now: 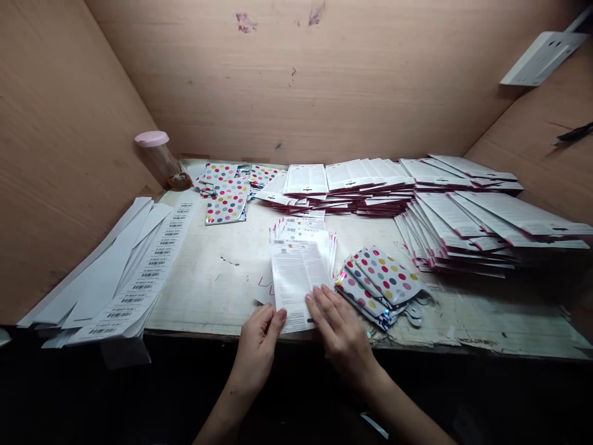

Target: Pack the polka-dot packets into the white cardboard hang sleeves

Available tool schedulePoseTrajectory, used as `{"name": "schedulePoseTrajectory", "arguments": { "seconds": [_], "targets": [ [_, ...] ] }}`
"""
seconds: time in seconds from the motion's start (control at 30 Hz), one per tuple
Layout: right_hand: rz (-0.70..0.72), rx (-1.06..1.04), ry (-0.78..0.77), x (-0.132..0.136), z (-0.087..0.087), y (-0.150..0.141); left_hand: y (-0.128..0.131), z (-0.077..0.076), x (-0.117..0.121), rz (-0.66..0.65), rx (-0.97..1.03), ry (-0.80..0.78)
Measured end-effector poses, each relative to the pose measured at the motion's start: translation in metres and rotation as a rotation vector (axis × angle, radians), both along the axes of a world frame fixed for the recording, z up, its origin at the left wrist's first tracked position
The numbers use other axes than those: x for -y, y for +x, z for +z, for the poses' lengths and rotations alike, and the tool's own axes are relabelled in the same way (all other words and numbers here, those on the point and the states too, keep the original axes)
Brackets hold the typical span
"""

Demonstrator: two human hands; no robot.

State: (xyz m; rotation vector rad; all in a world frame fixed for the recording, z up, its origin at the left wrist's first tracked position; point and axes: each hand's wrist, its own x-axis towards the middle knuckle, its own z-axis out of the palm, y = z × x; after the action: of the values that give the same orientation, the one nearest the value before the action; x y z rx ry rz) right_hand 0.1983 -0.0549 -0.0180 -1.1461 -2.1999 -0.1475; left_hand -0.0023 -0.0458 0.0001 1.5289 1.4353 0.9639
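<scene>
Print on the items is too small to be read, with no brand name resolved. The clearest markings are the rows of black barcodes on the white label strips [139, 278], which are fanned across the left side of the counter [208, 296]. Similar barcodes are seen on the fanned cards [301, 232] positioned directly behind the printed sheets [294, 284].

The printed sheets are white, covered in fine text columns, and located near the front edge of the counter. The fingers [273, 321] of the left hand [257, 349] are loosely curved against the sheets' lower left edge; whether the edge is gripped cannot be determined. The fingers [327, 303] of the right hand [343, 327] are spread, unclenched, over the sheets' lower right corner.

A stack of polka-dot foil pouches [380, 281], printed with pink, grey and yellow dots, is placed just beside the right hand. More polka-dot pouches [225, 198] are laid toward the rear. White cards with dark red edges [463, 210] are stacked in overlapping rows at the right. A pink-lidded glass jar [160, 157] stands in the rear left corner.
</scene>
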Motion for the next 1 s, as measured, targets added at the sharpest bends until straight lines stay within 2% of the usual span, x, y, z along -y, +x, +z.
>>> {"name": "schedulePoseTrajectory", "arguments": {
  "seconds": [0.03,0.1,0.17,0.23,0.3,0.33,0.4,0.43,0.5,0.6,0.7,0.8,0.87,0.93,1.0],
  "targets": [
    [0.034,-0.004,0.048,-0.012,0.010,0.005,-0.002,0.004,-0.005,-0.002,0.073,-0.003],
    [0.043,-0.043,0.121,-0.051,0.034,0.017,-0.004,0.003,-0.021,0.115,0.025,0.089],
    [-0.020,-0.092,0.123,-0.108,0.058,0.033,0.000,-0.009,-0.039,0.295,-0.223,0.235],
    [-0.106,-0.085,0.057,-0.171,0.079,0.046,0.009,-0.026,-0.055,0.340,-0.477,0.317],
    [-0.159,-0.088,0.000,-0.225,0.092,0.053,0.020,-0.040,-0.065,0.363,-0.609,0.374],
    [-0.175,-0.094,-0.014,-0.244,0.096,0.053,0.024,-0.045,-0.068,0.377,-0.627,0.389],
    [-0.187,-0.116,-0.023,-0.258,0.096,0.047,0.029,-0.047,-0.071,0.413,-0.593,0.393],
    [-0.190,-0.127,-0.029,-0.253,0.093,0.042,0.029,-0.046,-0.071,0.424,-0.558,0.386],
    [-0.176,-0.137,-0.039,-0.222,0.081,0.028,0.026,-0.041,-0.073,0.442,-0.487,0.370],
    [-0.076,-0.207,-0.090,-0.141,0.058,0.009,0.021,-0.030,-0.077,0.477,-0.396,0.356],
    [0.010,-0.681,-0.343,-0.059,0.036,-0.007,0.018,-0.019,-0.077,0.498,-0.262,0.319],
    [0.073,-1.310,-0.775,-0.008,0.021,-0.025,0.019,-0.012,-0.064,0.431,-0.078,0.261],
    [0.145,-1.668,-0.930,0.008,0.016,-0.039,0.022,-0.010,-0.049,0.368,0.078,0.227],
    [0.198,-1.914,-0.924,0.014,0.016,-0.049,0.025,-0.009,-0.031,0.326,0.286,0.188],
    [0.245,-2.067,-0.909,0.015,0.019,-0.054,0.027,-0.008,-0.015,0.293,0.469,0.135]
  ]
}}
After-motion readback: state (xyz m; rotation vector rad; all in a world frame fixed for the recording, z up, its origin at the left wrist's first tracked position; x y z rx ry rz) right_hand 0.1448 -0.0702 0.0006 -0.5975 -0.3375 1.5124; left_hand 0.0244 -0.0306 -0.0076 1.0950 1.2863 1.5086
